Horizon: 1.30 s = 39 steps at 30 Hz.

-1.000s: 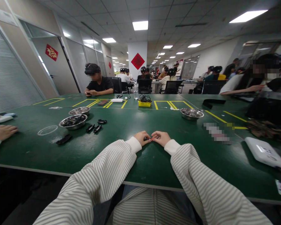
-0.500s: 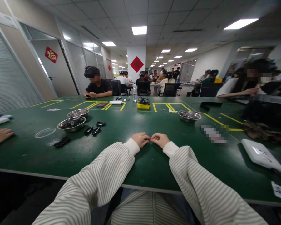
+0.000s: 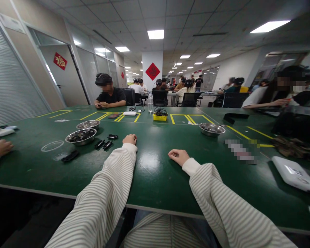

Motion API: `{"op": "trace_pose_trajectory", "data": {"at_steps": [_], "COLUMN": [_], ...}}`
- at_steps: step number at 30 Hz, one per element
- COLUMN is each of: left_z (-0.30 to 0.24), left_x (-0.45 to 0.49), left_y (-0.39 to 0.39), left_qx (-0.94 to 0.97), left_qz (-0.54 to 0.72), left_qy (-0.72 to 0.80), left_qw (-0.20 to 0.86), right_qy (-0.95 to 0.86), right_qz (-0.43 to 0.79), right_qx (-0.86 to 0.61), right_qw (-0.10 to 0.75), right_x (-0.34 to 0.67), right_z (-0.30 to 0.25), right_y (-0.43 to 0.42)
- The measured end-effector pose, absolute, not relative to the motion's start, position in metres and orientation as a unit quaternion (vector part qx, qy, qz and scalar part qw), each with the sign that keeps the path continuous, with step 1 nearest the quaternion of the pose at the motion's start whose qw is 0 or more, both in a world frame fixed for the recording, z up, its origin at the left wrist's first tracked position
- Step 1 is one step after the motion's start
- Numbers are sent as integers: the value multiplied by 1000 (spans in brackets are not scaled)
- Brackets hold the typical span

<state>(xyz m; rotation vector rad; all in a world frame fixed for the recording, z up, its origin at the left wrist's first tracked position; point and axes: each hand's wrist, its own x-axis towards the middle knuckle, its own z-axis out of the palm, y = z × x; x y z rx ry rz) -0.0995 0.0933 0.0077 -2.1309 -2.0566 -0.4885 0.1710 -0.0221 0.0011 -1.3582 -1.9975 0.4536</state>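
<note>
The bare left hand (image 3: pixel 130 139) no longer meets the bare right hand (image 3: pixel 179 157), lying just beside three small, elongated black parts (image 3: pixel 107 145) at centre-left on the dark-green desk (image 3: pixel 155 187), apparently interrupting the two-handed work; both hands' fingers curl, any grip hidden.

Clear bottle (image 3: pixel 150 104) beside yellow tray (image 3: pixel 159 118) of black cables (image 3: pixel 160 111), red diamond (image 3: pixel 152 71) on pillar (image 3: pixel 152 57)

The counter (image 3: pixel 155 186) under the fingers (image 3: pixel 172 154) is dark green; behind them, off-white sleeves (image 3: pixel 111 172) with thin grey stripes. Left of them, black parts (image 3: pixel 107 145), silver bowls (image 3: pixel 83 142); beyond, a yellow basket (image 3: pixel 159 117).
</note>
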Motion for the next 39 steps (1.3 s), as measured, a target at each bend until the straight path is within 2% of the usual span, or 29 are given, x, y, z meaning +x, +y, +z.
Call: {"op": "trace_pose_trajectory", "data": {"at_steps": [15, 20, 24, 30, 39], "left_z": [3, 4, 4, 3, 3], "left_x": [-121, -113, -107, -71, 19], "left_y": [99, 98, 98, 79, 11], "left_qx": [-696, -737, -768, -841, -933], "left_qz": [-164, -211, -216, -230, -221], "left_qy": [-695, -626, -587, -480, -284], "left_qw": [79, 143, 141, 99, 10], "right_qy": [-777, -779, -779, -775, -724], "right_qz": [165, 170, 171, 168, 107], "right_qx": [-528, -525, -524, -523, -571], "right_qw": [300, 298, 298, 313, 372], "right_x": [169, 169, 170, 169, 176], "right_z": [15, 13, 12, 14, 13], "right_y": [-33, -31, -30, -31, -27]}}
